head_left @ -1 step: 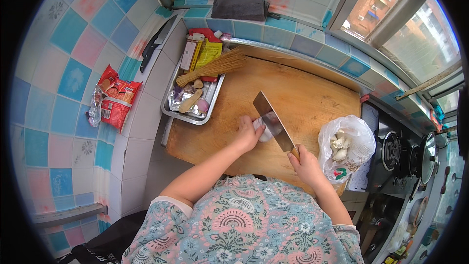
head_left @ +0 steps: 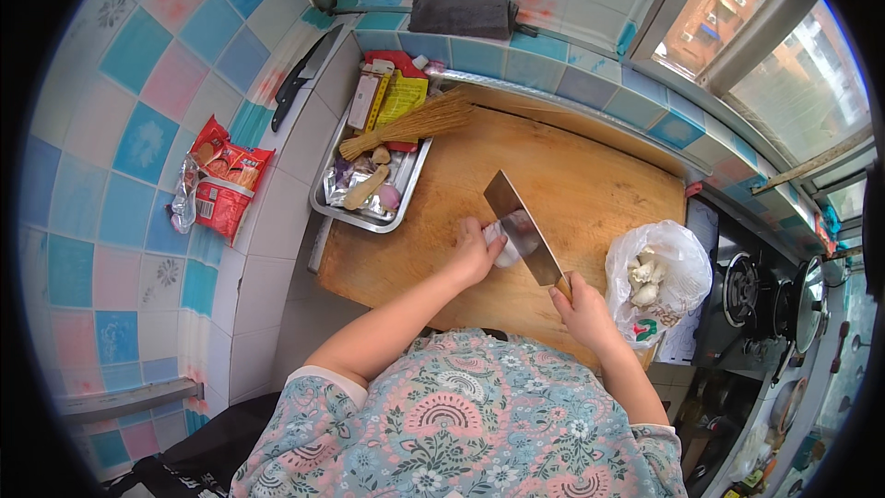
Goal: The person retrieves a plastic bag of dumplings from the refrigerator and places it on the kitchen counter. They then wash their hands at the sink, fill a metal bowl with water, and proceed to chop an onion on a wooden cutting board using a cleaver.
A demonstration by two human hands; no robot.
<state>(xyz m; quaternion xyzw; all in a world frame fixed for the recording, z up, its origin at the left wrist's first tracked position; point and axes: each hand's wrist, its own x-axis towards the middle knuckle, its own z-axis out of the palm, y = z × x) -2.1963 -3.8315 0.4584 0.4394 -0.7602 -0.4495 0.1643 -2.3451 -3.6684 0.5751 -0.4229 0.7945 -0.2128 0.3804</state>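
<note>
My right hand [head_left: 584, 311] is closed around the handle of a cleaver [head_left: 532, 242], a broad, rectangular steel blade pointing away and to the left. The left hand [head_left: 477, 252] is closed on a pale, purplish-white head of garlic [head_left: 498, 232], just left of the blade. The blade overlaps part of the garlic, and I cannot tell whether they touch. Both hands are over the wooden board [head_left: 406, 269]. On its right side, a clear plastic bag [head_left: 683, 263] stands with its mouth spread, and several white garlic heads [head_left: 644, 278] show inside.
At the board's left, a metal tray [head_left: 379, 223] holds packets, a straw brush [head_left: 415, 122] and a purple bulb. A black-handled knife [head_left: 293, 89] and red packet [head_left: 224, 196] lie on the tiled ledge. Grey cloth [head_left: 463, 11] lies behind; a stove [head_left: 743, 288] stands right.
The whole view has shifted slightly, so everything sits a little further right. Hands, cleaver and garlic keep about the same arrangement.
</note>
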